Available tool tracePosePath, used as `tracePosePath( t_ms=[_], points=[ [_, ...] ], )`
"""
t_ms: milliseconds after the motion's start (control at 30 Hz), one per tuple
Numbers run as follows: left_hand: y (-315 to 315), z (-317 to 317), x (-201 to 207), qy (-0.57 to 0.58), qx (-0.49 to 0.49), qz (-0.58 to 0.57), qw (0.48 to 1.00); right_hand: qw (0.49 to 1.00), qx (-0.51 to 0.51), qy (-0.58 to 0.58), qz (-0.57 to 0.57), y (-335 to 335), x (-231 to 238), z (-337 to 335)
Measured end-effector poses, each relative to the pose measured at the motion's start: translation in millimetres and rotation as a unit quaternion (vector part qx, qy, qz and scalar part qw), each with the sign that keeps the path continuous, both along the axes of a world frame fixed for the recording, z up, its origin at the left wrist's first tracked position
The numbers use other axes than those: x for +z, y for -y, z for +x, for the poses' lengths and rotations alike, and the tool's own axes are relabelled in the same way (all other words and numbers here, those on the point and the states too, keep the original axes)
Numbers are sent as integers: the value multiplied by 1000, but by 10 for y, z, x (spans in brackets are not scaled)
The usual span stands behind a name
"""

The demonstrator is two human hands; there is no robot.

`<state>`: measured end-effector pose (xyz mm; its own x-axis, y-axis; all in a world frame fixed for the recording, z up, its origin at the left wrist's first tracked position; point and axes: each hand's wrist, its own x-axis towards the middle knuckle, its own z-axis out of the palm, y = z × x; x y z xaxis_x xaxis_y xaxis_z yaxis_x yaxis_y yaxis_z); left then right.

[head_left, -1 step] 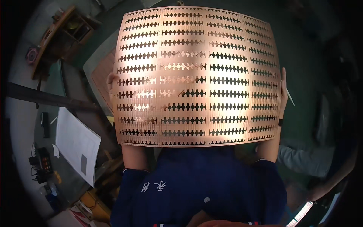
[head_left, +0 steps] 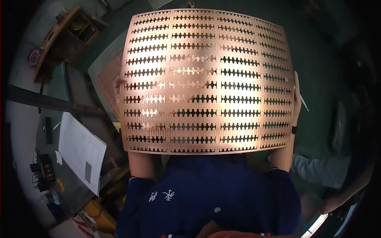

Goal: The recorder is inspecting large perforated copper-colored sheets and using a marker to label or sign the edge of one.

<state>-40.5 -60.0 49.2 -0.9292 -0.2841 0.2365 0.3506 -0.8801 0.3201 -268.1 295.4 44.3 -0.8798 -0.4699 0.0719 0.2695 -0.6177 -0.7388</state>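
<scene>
"Copper-coloured panel [head_left: 218,92] up in front of the body, left hand [head_left: 118,83] pinching its left edge!"
"Right hand [head_left: 296,94] at the opposite edge, white stick [head_left: 304,102] beside it; fingers mostly hidden, pinching or spread, can't tell!"

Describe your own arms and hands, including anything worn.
The left sleeve and right sleeve are short and navy, with thin pale edging at the cuff. The forearms are bare. A dark band circles the right wrist. The left hand and right hand, partly hidden, show no gloves.
</scene>
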Motion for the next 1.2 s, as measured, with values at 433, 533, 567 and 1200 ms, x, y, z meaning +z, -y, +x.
tracePosePath(
  t_ms=[433,533,567,1200],
  points=[
    [626,-226,-903,115,133,-56,983,978,93,170,80,-334,-420,-70],
    [611,-357,-940,117,130,-57,983,986,85,120,83,-621,-764,-254],
    [602,-366,-963,124,134,-61,981,988,82,60,115,-625,-828,-293],
    [96,536,-1167,562,327,-269,710,988,-149,50,4,868,-1249,-1586]
  ],
)
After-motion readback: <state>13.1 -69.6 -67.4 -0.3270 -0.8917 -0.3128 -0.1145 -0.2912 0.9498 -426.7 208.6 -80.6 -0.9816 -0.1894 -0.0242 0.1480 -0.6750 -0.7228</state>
